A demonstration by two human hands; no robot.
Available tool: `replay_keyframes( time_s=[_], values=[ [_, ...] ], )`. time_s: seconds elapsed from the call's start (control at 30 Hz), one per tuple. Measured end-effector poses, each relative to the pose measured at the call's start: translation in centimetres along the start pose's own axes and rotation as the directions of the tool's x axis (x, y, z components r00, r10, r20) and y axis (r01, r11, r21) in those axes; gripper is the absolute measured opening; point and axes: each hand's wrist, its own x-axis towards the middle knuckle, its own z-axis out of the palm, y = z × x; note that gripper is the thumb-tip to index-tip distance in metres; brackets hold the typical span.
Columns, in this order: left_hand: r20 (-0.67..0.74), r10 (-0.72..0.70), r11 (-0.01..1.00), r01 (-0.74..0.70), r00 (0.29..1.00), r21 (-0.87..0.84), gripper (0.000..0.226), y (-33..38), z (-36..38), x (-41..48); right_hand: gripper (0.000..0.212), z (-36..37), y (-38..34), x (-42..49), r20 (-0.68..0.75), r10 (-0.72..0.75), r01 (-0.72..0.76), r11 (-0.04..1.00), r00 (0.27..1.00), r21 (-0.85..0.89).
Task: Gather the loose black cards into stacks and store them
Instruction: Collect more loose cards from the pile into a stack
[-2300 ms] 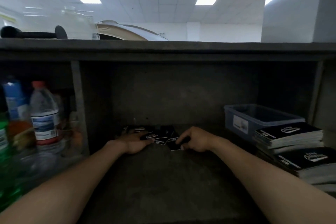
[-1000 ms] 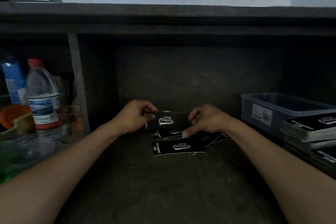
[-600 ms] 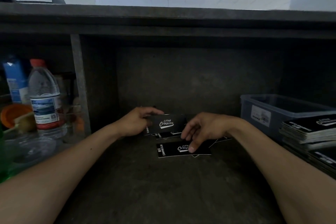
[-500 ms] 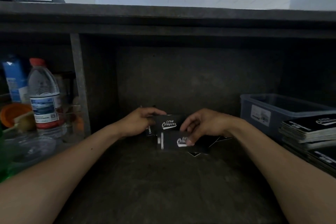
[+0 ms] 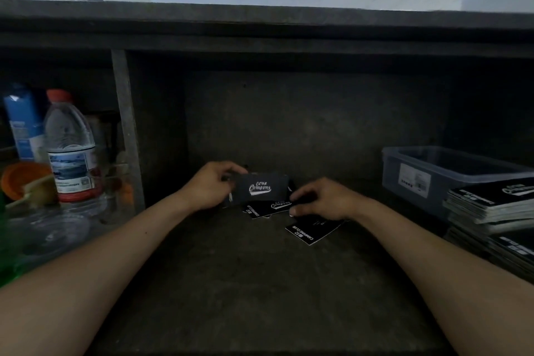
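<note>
A small stack of black rectangular cards with white script lettering (image 5: 261,188) is raised just above the shelf floor at the back of the middle compartment. Its left end is clamped in the grip of the left hand (image 5: 209,189), with thumb and fingers closed round it. The right hand (image 5: 325,200) sits at the stack's right end with its fingers curled. I cannot tell whether its grip closes on the stack, on a card beneath, or on nothing.

Just below the stack, a few loose black cards (image 5: 267,209) lie overlapped on the dark grey shelf floor (image 5: 260,283). Another loose black card (image 5: 310,230) lies askew, partly under the right hand.

The gathering looks partway done. Some cards are collected, at least a few are left to pick up, and this stack is not yet stored.

To the right, tall piles of black cards (image 5: 488,205) stand just in front of a translucent blue-grey plastic bin (image 5: 416,173), which is a likely place for storage. Beyond the upright divider on the left stand a clear plastic water bottle with a red cap (image 5: 70,150) and a blue carton (image 5: 23,124).
</note>
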Motion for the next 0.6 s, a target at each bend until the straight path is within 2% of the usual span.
replay_keyframes(
  time_s=[0.1,0.23,0.33,0.4,0.5,0.6],
  values=[
    [0.041,0.01,0.999,-0.012,0.999,0.035,0.039,-0.3,0.3,-0.1,0.049,-0.5,-0.4,-0.1,0.022,0.025,-0.026,0.998,0.999,0.054],
    [0.045,-0.007,0.999,0.005,0.999,0.049,0.038,-0.5,0.4,0.1,0.052,-0.8,-0.7,-0.4,0.036,0.077,-0.076,0.997,0.996,-0.034],
    [-0.002,-0.009,1.0,0.009,1.0,0.03,0.042,-0.2,0.5,0.1,0.045,-0.8,-0.6,-0.2,0.037,0.048,-0.05,0.997,0.998,0.062],
    [-0.034,-0.01,1.0,0.009,0.999,-0.019,0.047,-0.2,0.5,0.1,0.048,-1.1,-0.8,-0.3,0.032,0.013,-0.017,0.992,0.999,0.126],
    [0.034,-0.001,0.998,0.003,0.999,-0.055,0.047,0.2,0.4,-0.1,0.047,-1.6,-0.8,-0.4,-0.047,-0.039,0.05,0.97,0.998,0.239],
    [0.165,-0.051,0.99,0.072,0.985,-0.121,0.031,1.2,0.8,-0.5,0.041,-1.3,-0.9,-0.1,-0.192,-0.089,0.156,0.916,0.977,0.37]
  ],
)
